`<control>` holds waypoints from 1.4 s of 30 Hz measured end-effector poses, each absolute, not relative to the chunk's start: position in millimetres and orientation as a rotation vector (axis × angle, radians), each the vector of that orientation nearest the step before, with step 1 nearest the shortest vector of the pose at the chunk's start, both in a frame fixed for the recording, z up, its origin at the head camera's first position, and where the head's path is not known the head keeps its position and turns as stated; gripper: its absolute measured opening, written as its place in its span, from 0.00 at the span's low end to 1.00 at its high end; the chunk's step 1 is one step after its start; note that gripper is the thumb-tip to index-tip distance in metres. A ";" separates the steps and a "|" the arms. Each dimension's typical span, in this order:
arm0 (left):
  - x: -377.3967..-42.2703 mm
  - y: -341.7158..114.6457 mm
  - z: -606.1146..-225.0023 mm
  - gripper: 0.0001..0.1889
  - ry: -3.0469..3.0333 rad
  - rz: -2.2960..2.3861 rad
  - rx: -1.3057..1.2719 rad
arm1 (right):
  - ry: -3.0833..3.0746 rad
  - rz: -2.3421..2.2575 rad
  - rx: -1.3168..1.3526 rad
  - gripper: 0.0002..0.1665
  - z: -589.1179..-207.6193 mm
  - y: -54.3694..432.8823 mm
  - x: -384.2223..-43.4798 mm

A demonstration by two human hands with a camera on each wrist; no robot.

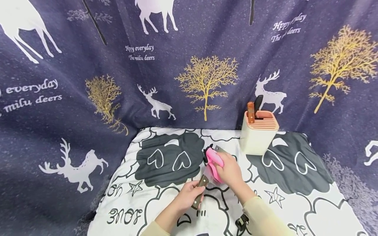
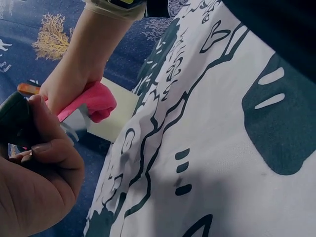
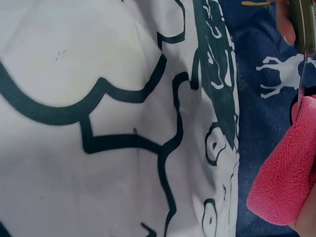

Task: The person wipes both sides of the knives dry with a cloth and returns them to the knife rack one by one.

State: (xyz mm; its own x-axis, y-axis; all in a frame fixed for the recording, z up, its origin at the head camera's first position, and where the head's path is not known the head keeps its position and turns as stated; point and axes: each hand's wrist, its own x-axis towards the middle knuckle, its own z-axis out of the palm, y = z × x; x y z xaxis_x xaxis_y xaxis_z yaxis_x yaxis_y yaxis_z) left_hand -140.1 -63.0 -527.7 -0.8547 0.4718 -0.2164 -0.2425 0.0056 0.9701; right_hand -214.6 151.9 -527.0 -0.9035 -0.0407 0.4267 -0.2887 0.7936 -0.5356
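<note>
My left hand (image 1: pixel 186 196) grips the brown riveted handle (image 1: pixel 203 181) of a broad-bladed kitchen knife, held in front of me over the bedding. The blade (image 1: pixel 219 149) points away from me and is mostly covered. A pink cloth (image 1: pixel 213 156) with a black edge is bunched in my right hand (image 1: pixel 231 168), which holds it against the blade. Fuzzy cloth (image 3: pixel 281 187) lies along the steel in the right wrist view, with the knife handle (image 3: pixel 302 24) above it. In the left wrist view, fingers of my left hand (image 2: pixel 49 177) curl round the dark handle.
A cream knife block (image 1: pixel 256 139) with a slotted orange top stands at the back right, holding an orange-brown handle (image 1: pixel 251 112) and a black handle (image 1: pixel 258 102). Patterned white bedding (image 1: pixel 130 196) covers the surface. A dark blue deer-print curtain (image 1: pixel 165 72) hangs behind.
</note>
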 end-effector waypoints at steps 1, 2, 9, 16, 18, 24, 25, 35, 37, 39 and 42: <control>-139.3 -63.4 -527.3 0.23 1.797 1.895 0.236 | -2.589 0.864 0.240 0.23 -527.8 152.5 -214.7; -138.3 -63.8 -526.5 0.23 1.794 1.888 0.230 | -2.592 0.865 0.226 0.23 -528.8 153.0 -214.4; -131.4 -67.5 -531.1 0.23 1.780 1.876 0.215 | -2.607 0.878 0.183 0.21 -538.9 157.7 -212.8; -125.9 -69.2 -536.6 0.22 1.782 1.848 0.235 | -2.619 0.915 0.164 0.20 -543.6 167.2 -215.9; -125.3 -68.9 -537.5 0.23 1.782 1.849 0.243 | -2.622 0.898 0.155 0.19 -544.0 169.6 -217.5; -123.0 -69.3 -540.0 0.22 1.787 1.854 0.248 | -2.638 0.893 0.135 0.20 -546.8 173.7 -218.7; -122.4 -69.5 -540.4 0.22 1.789 1.854 0.247 | -2.645 0.898 0.132 0.20 -547.4 174.1 -218.4; -120.8 -69.1 -543.6 0.22 1.755 1.866 0.271 | -2.661 0.822 0.107 0.18 -550.6 195.2 -228.7; -121.2 -67.9 -544.4 0.22 1.751 1.865 0.282 | -2.651 0.836 0.099 0.18 -548.3 202.0 -231.2; -121.4 -66.7 -545.4 0.22 1.751 1.866 0.286 | -2.643 0.899 0.059 0.18 -546.9 209.0 -234.4; -121.5 -65.9 -546.6 0.23 1.755 1.875 0.274 | -2.618 1.048 -0.086 0.19 -545.4 219.0 -238.2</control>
State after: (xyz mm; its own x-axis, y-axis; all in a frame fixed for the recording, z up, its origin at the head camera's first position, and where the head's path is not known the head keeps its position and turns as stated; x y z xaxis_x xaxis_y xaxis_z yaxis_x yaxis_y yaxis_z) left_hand -121.5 -65.9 -546.6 -0.8268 0.5185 -0.2182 -0.2519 0.0055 0.9677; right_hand -238.2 219.0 -545.4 -0.9473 0.1724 0.2700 -0.0615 0.7293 -0.6814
